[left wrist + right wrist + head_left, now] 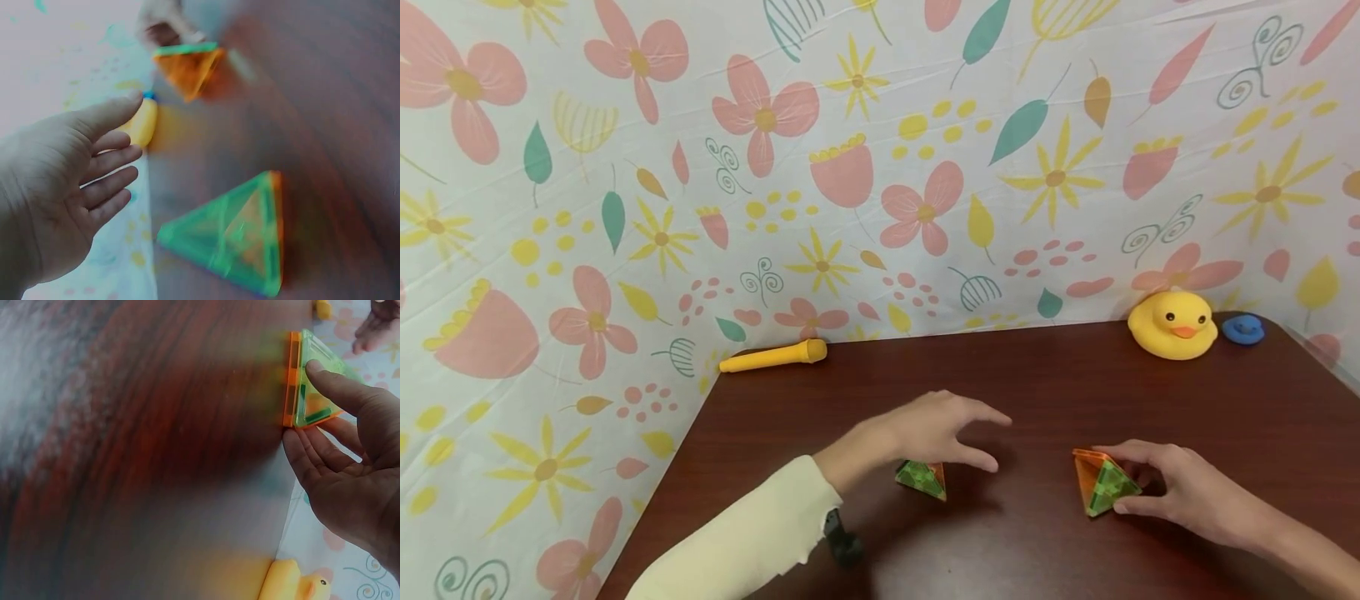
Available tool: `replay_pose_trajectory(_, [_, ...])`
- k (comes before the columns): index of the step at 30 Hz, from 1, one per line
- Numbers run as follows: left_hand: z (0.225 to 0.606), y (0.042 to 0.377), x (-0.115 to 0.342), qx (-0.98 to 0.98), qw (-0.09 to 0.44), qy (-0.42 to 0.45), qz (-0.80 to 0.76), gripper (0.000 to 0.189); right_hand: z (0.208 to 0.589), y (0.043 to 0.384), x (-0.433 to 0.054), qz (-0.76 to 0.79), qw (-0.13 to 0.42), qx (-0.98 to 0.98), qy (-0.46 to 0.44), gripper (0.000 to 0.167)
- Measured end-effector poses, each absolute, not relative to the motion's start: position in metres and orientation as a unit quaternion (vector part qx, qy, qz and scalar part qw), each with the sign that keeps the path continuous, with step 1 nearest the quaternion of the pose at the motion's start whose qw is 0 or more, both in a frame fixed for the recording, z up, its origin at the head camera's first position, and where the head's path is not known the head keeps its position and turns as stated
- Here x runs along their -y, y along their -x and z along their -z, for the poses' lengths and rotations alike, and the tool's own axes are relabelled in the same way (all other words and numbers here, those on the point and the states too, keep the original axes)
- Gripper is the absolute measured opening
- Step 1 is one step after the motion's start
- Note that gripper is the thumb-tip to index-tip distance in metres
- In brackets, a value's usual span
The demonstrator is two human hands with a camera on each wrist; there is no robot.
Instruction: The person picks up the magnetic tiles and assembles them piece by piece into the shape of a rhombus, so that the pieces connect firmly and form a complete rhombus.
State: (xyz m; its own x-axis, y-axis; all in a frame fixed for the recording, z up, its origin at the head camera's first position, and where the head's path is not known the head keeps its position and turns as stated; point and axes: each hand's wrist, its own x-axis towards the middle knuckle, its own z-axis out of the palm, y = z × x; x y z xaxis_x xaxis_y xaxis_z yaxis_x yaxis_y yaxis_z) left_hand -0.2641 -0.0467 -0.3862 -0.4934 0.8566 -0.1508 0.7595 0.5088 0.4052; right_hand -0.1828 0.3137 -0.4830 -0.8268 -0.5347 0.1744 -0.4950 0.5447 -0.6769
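My left hand (934, 429) hovers over the table with its thumb and fingers spread, holding nothing. Partly hidden beneath it stands a small pyramid of see-through green and orange magnetic tiles (921, 479); the left wrist view shows its green face (225, 234) apart from the fingers. To the right, a second green and orange tile pyramid (1108, 485) is pinched in my right hand (1195, 492). The right wrist view has the thumb lying on its green face (322, 394) and fingers behind, with its orange side (292, 378) toward the tabletop.
A yellow toy microphone (773, 357) lies at the table's back left. At the back right sit a big yellow rubber duck (1172, 325) and a small blue one (1243, 329). Floral cloth (865, 250) hangs behind the dark wooden table (1000, 358).
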Motion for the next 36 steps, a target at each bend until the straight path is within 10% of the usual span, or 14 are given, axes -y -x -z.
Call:
replay_pose_trajectory(13, [0.415,0.275,0.137,-0.868,0.093,-0.415,-0.256,0.127,0.483,0.181,-0.300,0.371,0.019,-0.878,0.302,0.065])
replay_pose_trajectory(36, [0.476,0.247,0.158,-0.879,0.060,-0.410,-0.236,0.088,0.481,0.180,-0.288,0.308,0.004,-0.911,0.273,0.075])
